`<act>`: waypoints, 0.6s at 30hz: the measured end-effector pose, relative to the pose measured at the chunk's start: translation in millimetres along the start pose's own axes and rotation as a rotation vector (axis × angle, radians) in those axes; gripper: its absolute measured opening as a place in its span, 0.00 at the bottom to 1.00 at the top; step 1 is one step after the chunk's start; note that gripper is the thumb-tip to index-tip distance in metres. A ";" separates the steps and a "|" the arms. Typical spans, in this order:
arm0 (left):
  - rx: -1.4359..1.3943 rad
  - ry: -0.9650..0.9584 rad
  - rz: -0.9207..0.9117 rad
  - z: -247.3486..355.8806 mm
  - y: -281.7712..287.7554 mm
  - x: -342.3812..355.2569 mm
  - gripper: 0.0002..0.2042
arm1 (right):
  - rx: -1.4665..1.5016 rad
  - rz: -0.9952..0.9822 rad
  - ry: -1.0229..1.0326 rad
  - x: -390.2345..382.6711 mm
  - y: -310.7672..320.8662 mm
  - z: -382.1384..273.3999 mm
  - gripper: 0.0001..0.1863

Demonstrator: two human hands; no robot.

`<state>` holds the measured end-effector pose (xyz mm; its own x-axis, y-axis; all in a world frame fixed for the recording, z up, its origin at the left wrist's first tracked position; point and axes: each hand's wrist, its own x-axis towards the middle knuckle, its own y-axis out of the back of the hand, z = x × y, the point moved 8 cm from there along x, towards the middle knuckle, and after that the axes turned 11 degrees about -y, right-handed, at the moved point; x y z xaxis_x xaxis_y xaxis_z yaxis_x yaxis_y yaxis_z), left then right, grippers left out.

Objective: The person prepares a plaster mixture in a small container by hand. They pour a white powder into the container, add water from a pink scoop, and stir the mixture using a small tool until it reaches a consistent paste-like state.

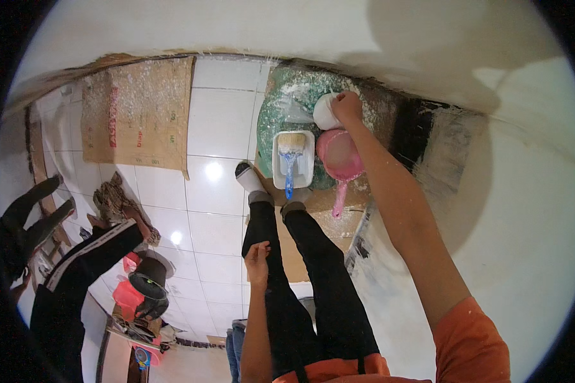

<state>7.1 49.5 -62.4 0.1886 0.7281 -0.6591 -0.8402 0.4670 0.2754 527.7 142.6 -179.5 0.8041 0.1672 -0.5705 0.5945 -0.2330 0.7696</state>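
My right hand (348,107) reaches out to the far end of a green, white-spattered sheet (273,108). Its fingers are closed on the edge of a round white tub (326,113). Just below stands a pink long-handled dipper (340,155) with pale liquid in it. Left of the dipper, a white rectangular tray (306,175) holds a wide paintbrush with a blue handle (290,167). My left hand (257,255) hangs beside my left thigh, its fingers curled together, with nothing visible in them.
A white-spattered brown paper sheet (134,115) lies on white tiles at the far left. Another person's dark-trousered leg (86,265) extends in at left, near a dark bucket (148,278) and a red container (128,299). The wall (492,230) runs close along my right.
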 end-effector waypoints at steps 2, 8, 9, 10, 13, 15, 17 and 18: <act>0.004 -0.006 0.045 1.9 9.1 -3.3 0.14 | 0.145 -0.003 -0.021 -4.9 -4.5 3.4 0.13; -0.003 -0.086 0.024 22.1 -12.2 6.2 0.16 | 0.470 -0.035 0.091 -17.2 -11.7 13.3 0.08; -0.005 -0.086 0.028 26.6 -19.9 12.1 0.16 | 0.469 -0.038 0.094 -15.5 -8.4 17.9 0.08; 0.003 -0.127 -0.003 34.4 -30.4 17.2 0.15 | 0.476 -0.036 0.080 -15.8 -4.2 23.2 0.07; -0.016 -0.222 -0.050 61.2 -56.0 32.8 0.14 | 0.577 -0.047 0.115 -28.4 14.7 28.9 0.07; -0.042 -0.278 -0.074 77.0 -67.1 38.6 0.13 | 0.674 -0.048 0.098 -31.2 26.8 34.5 0.07; -0.092 -0.256 -0.081 82.4 -72.7 40.6 0.08 | 0.716 -0.032 0.132 -36.8 38.3 33.6 0.07; -0.093 -0.254 -0.089 84.1 -75.9 40.9 0.08 | 0.756 -0.011 0.168 -40.5 49.7 33.0 0.06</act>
<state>121.3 86.0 -51.5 0.3753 0.7943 -0.4776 -0.8553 0.4954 0.1517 524.5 92.6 -127.6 0.8241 0.3018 -0.4793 0.4861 -0.8112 0.3250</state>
